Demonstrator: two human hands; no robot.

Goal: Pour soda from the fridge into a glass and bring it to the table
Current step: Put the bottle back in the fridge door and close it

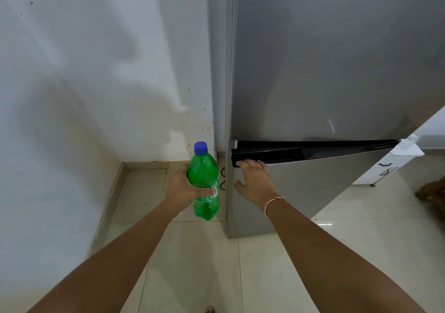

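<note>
My left hand [181,187] grips a green soda bottle [204,168] with a blue cap, held upright just left of the fridge. The grey fridge [337,60] fills the upper right. My right hand [252,180] lies flat against the lower door [313,187], fingertips at the dark handle recess along its top edge. The lower door looks shut or nearly so, with a thin dark gap above it. No glass or table is in view.
A white, stained wall [84,72] stands to the left and meets the tiled floor [313,252] at a skirting. A white cabinet [390,166] sits to the right of the fridge, and a brown blurred thing [433,192] shows at the right edge.
</note>
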